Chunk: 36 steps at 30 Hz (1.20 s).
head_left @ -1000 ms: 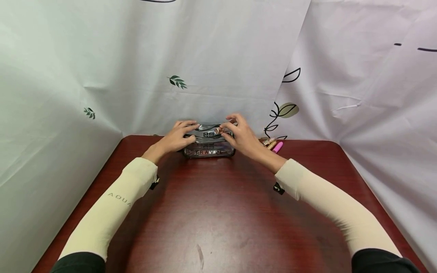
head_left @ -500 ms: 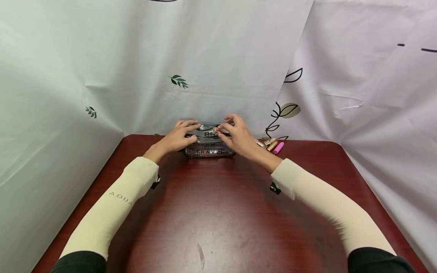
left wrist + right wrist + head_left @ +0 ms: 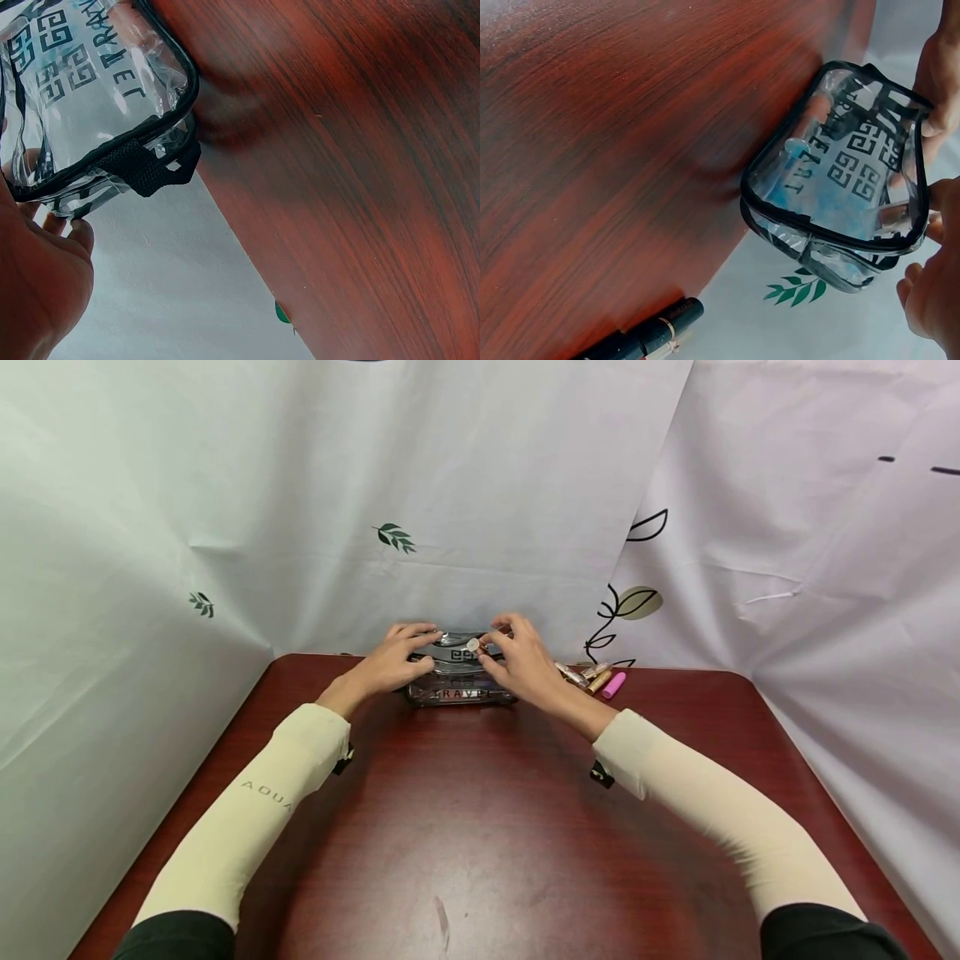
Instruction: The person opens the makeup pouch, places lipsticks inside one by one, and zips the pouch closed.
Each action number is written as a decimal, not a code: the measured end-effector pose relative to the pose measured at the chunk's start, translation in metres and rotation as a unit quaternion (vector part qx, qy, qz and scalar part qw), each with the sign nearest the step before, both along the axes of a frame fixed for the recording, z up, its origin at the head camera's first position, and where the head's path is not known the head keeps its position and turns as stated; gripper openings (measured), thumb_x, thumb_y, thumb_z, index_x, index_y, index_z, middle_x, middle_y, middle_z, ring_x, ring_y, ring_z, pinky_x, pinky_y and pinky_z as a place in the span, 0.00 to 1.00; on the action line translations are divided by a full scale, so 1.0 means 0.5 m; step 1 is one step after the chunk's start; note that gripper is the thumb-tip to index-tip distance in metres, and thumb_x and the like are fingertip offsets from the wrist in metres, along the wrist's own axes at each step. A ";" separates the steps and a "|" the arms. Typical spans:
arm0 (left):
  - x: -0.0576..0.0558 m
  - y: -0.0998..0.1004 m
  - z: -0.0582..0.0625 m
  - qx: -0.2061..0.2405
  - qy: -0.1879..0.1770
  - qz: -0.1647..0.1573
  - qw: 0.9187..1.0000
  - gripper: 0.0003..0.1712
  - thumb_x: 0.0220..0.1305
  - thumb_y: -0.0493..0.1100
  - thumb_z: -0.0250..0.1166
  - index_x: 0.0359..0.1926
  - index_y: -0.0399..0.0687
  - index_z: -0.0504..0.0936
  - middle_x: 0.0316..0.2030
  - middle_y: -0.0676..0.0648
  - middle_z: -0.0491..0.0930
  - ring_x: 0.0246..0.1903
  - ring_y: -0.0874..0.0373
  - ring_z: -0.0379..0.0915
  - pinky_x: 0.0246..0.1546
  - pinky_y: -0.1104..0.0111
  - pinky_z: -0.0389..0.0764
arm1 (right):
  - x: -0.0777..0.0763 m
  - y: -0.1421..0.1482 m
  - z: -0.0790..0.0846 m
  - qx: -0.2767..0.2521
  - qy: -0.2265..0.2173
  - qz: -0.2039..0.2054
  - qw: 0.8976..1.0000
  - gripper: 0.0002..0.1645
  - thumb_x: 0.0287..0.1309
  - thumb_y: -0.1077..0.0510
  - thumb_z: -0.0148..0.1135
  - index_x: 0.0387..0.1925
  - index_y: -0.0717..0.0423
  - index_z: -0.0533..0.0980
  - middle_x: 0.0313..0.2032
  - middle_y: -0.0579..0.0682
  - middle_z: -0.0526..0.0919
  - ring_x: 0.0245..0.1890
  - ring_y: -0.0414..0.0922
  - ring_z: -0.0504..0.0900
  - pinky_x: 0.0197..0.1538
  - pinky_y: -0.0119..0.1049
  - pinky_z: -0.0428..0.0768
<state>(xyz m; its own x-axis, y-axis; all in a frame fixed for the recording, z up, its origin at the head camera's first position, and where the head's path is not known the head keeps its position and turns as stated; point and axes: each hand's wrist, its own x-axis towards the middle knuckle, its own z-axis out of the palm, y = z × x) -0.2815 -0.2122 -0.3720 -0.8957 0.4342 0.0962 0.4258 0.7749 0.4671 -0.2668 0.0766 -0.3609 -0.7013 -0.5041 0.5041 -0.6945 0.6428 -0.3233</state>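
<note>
A clear cosmetic bag (image 3: 461, 681) with black trim and "TRAVEL" lettering stands at the table's far edge. My left hand (image 3: 393, 662) holds the bag's upper left edge, thumb in front and fingers spread along the top. My right hand (image 3: 521, 660) pinches a small lipstick tube (image 3: 473, 645) at the bag's upper right, its pale round end facing left. In the right wrist view the tube (image 3: 895, 217) overlaps the clear bag (image 3: 840, 161) at the rim. Inside the bag a pinkish tube (image 3: 817, 112) and something blue show through the plastic.
Right of the bag lie several cosmetic tubes, among them a pink one (image 3: 613, 685) and a gold one (image 3: 598, 682). A dark tube (image 3: 664, 326) shows in the right wrist view. A white cloth wall (image 3: 487, 527) rises behind the red-brown table (image 3: 480, 827).
My right hand has shifted slightly left with the lipstick tube, whose pale end now faces more toward the view. My left hand stays at the bag's edge.
</note>
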 end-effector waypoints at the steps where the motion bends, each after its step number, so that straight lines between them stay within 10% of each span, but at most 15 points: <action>1: 0.000 0.000 0.000 0.001 0.000 0.000 1.000 0.41 0.80 0.52 0.52 0.88 0.46 0.66 0.89 0.41 0.58 0.87 0.36 0.47 0.83 0.32 0.58 | 0.001 0.001 0.000 0.001 -0.002 -0.001 1.000 0.16 0.77 0.54 0.70 0.58 0.59 0.88 0.70 0.66 0.78 0.69 0.64 0.78 0.74 0.61 0.78; 36: -0.003 -0.001 -0.001 0.005 0.001 -0.010 1.000 0.40 0.81 0.51 0.53 0.88 0.45 0.66 0.89 0.40 0.58 0.86 0.36 0.48 0.82 0.33 0.58 | 0.005 0.004 0.003 0.007 -0.003 -0.002 1.000 0.18 0.78 0.55 0.69 0.59 0.62 0.88 0.67 0.64 0.78 0.67 0.63 0.78 0.69 0.59 0.80</action>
